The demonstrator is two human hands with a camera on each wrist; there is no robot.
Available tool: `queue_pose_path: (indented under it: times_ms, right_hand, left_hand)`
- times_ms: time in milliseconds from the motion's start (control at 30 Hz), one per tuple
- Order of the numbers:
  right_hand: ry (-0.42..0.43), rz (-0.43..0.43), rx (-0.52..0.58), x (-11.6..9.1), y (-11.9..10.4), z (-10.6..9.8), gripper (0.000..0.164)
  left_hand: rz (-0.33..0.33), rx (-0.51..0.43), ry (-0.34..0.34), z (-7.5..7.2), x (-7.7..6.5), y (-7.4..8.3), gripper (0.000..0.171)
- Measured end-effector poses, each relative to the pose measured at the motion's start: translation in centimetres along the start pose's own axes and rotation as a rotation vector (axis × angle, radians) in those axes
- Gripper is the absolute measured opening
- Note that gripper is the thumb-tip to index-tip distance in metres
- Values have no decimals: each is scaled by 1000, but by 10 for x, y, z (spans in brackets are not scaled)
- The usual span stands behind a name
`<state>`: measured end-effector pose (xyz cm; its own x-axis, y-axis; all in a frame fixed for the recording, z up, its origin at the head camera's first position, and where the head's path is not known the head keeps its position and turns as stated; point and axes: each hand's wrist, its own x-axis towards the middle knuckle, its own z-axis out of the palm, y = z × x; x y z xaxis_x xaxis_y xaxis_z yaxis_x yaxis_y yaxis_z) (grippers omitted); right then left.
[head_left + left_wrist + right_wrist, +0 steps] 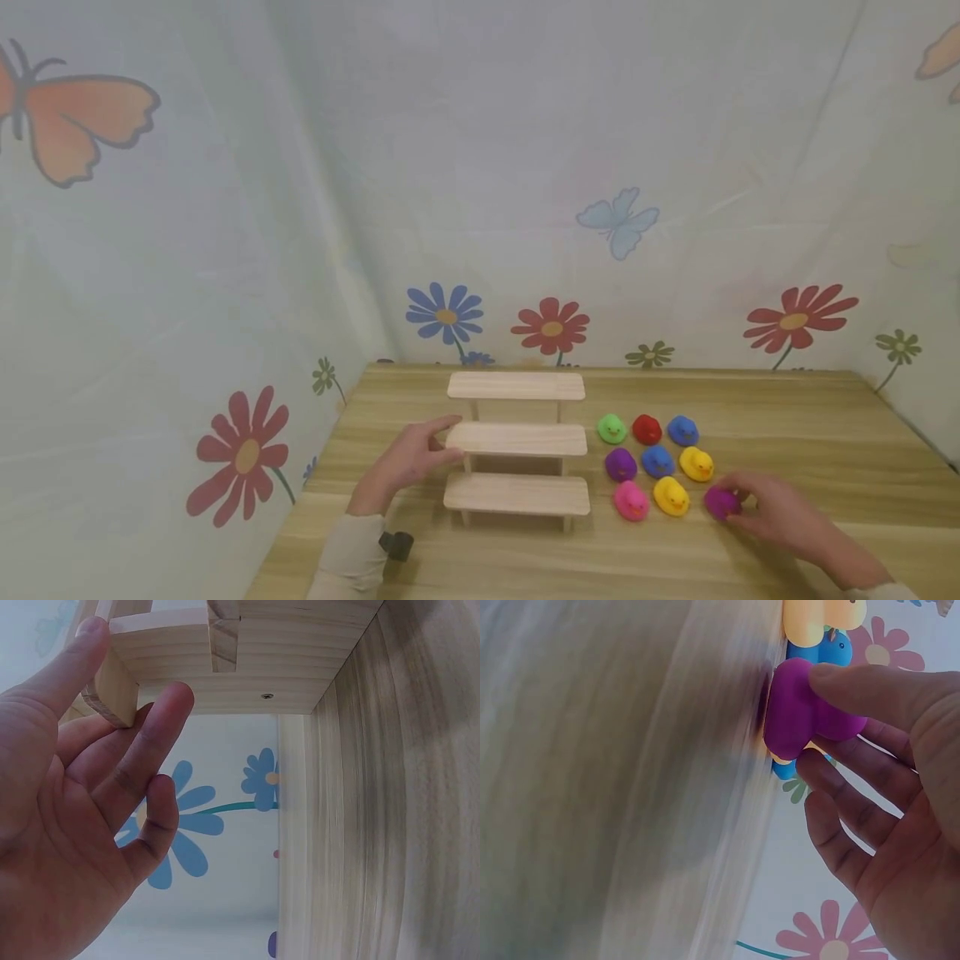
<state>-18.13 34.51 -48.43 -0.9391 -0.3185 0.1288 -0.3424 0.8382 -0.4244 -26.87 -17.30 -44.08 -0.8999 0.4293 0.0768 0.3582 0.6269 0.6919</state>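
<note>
A pale wooden three-tier shelf (517,439) stands on the table. At the left end of its middle tier, my left hand (411,457) holds the board between thumb and fingers; the left wrist view shows the thumb (71,664) against the board end (112,688). On the right, my right hand (780,512) pinches a purple rubber duck (722,502) at the near right corner of a group of ducks. Seen from the right wrist, the thumb presses one side of this duck (791,712), low at the tabletop, with fingers on its far side.
Between shelf and right hand sit more rubber ducks in rows: green (612,429), red (647,430), blue (683,431), another blue (658,461), purple (621,465), yellow (697,464), another yellow (671,497) and pink (632,501). A flower-printed curtain (480,167) rises behind the wooden table (637,558).
</note>
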Motion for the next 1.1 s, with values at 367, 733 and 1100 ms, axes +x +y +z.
queue_pose_path:
  times_ms: [367,733,1100]
  right_hand:
    - [18,-29,16,1,2,2,33]
    - [90,-102,-8,1,1,6,38]
    - [60,-22,-8,0,-5,7,37]
  left_hand:
    - [5,-6,-4,1,1,-1,61]
    - [18,13,15,1,3,-5,63]
    - [17,9,22,4,-1,0,64]
